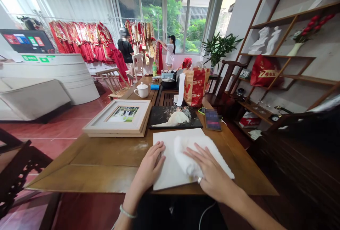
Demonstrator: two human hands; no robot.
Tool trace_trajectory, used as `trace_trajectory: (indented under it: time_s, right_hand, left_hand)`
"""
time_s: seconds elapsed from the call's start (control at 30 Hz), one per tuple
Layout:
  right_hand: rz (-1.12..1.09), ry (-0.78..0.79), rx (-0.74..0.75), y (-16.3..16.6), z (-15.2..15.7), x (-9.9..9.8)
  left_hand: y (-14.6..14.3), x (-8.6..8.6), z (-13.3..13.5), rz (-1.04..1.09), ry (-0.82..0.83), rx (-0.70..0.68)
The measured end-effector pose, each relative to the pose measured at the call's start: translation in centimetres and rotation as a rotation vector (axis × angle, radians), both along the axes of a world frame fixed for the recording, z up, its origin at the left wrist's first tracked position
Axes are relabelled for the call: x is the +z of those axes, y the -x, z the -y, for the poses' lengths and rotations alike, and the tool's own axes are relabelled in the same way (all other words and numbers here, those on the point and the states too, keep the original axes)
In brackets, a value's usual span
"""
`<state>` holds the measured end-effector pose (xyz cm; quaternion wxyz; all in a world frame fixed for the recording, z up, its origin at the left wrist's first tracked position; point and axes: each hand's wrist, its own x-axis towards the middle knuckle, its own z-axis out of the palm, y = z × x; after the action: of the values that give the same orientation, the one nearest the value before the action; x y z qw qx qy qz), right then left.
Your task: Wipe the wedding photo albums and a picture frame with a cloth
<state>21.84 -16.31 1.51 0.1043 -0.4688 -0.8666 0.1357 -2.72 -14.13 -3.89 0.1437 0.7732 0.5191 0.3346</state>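
A white board (166, 173) lies flat near the front edge of the wooden table. My left hand (152, 162) rests on its left side, palm down with the fingers lying flat. Over the board's right part spreads a fluffy white cloth (215, 152), bunched up at its left end. My right hand (209, 171), with a ring on one finger, holds this cloth from above and presses it on the board; its thumb and palm are hidden. Just behind the board lies a dark photo panel (175, 116) showing a white gown.
Stacked frames (119, 116) lie at left on the table (106, 155). A phone (213, 119) with a cable lies at right. Farther back stand a lidded white cup (142, 90) and a paper bag (196, 86). Two people stand by clothes racks.
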Motion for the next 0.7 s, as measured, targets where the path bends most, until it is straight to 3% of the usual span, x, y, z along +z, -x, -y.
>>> trace_trajectory:
  time_s: [0.23,0.5,0.6,0.7]
  right_hand:
    - [0.048,0.031,-0.103,0.1,-7.1,-0.3]
    - [0.054,0.056,0.167,5.9,-8.4,1.2]
    - [0.061,0.055,0.126,4.7,-8.6,1.1]
    - [0.076,0.046,0.027,1.3,-9.0,0.7]
  left_hand:
    - [0.0,0.1,0.1,0.000,-0.016,-0.003]
    - [-0.4,0.8,0.0,0.006,-0.028,-0.015]
    - [-0.4,0.5,-0.1,0.011,-0.009,-0.005]
    - [-0.2,0.2,-0.2,0.016,0.011,0.003]
